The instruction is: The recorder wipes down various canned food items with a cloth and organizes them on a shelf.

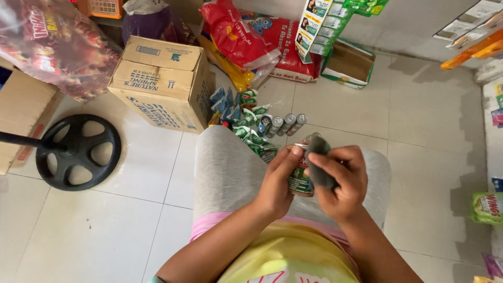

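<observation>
Left hand (pixel 276 184) – closed around a small can (pixel 299 181) held over the lap. Right hand (pixel 339 181) – gripping a dark grey cloth (pixel 317 162), pressed against the can's top. Ahead on the tiled floor (pixel 419 136): three cans (pixel 283 124) lying side by side, green sachet strips (pixel 251 131), cardboard box (pixel 162 84). Left: black round stand base (pixel 78 152), possibly a fan's.

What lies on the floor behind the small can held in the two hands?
Behind the small green-and-red can lie three silver-topped cans and green sachets on the white tiled floor. The grey-clad knees and both hands cover the floor directly beneath.
</observation>
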